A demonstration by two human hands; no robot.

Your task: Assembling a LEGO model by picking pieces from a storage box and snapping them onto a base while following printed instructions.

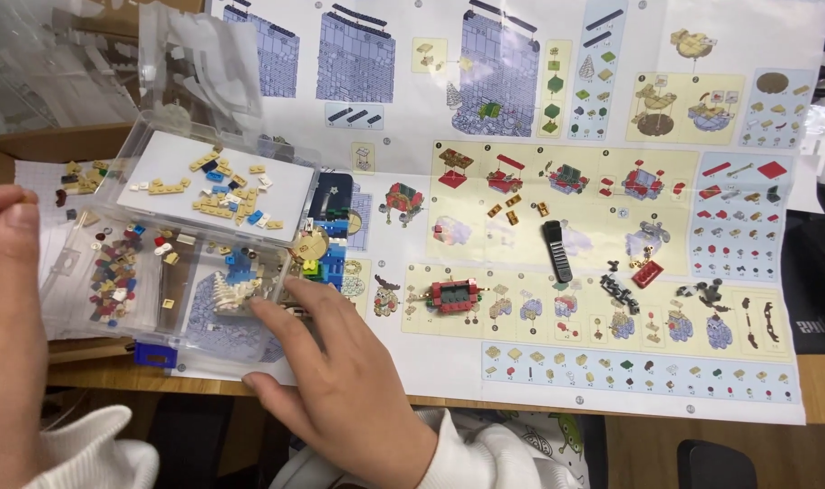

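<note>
Sorting box [172, 340], clear plastic w/ compartments, sits left of centre in the frame, on the left end of a big instruction sheet [539, 362] spread over a wooden table [820, 385]. Its tilted lid/tray [277, 195] carries a scatter of small tan, white & blue bricks [222, 195]. Lower-left compartment holds tiny mixed pieces [112, 281], red, tan, grey. Compartment beside it holds a white-and-tan partial build [236, 292].

Right hand [349, 389] comes up from bottom centre, palm down, fingers loosely spread, fingertips on the box's near-right edge just beside the white build. Nothing visibly grasped; relaxed, not clenched. White sleeve [485, 457] at the wrist.

Left hand [9, 299] runs along the left edge of the frame, fingers curled at upper left w/ thumb & fingertip pinched together. Can't tell if a piece is between them – too small/blurred.

Right of the box: a blue & green stack of bricks [326, 249] touching it. On the sheet, mid-frame: small red build [455, 294], black brick-separator tool [557, 249], black chain-like pieces [619, 292], a few loose tan bits. Clear plastic bags [77, 63] lie at upper left.
</note>
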